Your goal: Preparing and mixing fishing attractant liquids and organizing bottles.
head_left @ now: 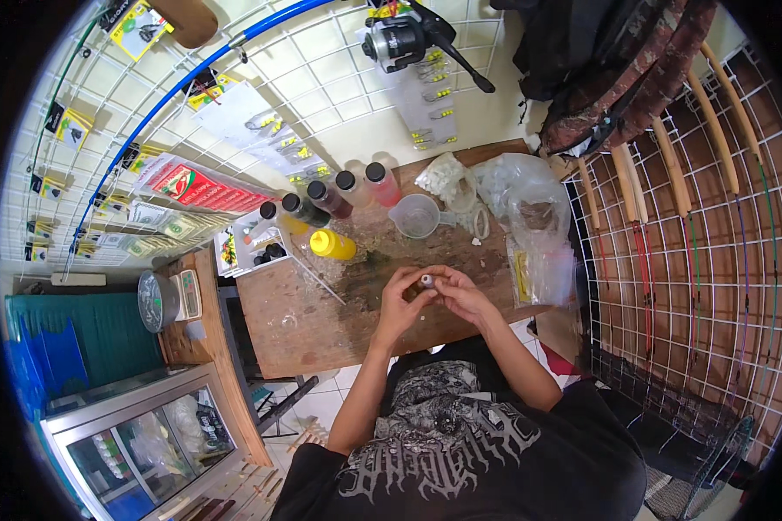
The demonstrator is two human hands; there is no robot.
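Observation:
Both hands meet close together over the near edge of a worn wooden table. A small pale cylindrical piece [427, 280] with a round end sits between their fingertips; its exact kind is too small to make out. My left hand [398, 301] has its fingers closed on the left side of the piece. From the right, my right hand [462, 297] grips it too, with bent fingers. Beyond the hands stand a yellow squeeze bottle [332, 245] and a clear measuring cup [415, 215]. A thin white stick [320, 276] lies left of the hands.
Several black-capped bottles of coloured liquid, one of them pink [381, 186], line the table's back. A clear plastic bag [530, 195] and packets [545, 276] lie on the right. A fishing reel [395, 42] hangs overhead; a digital scale [188, 293] stands at left.

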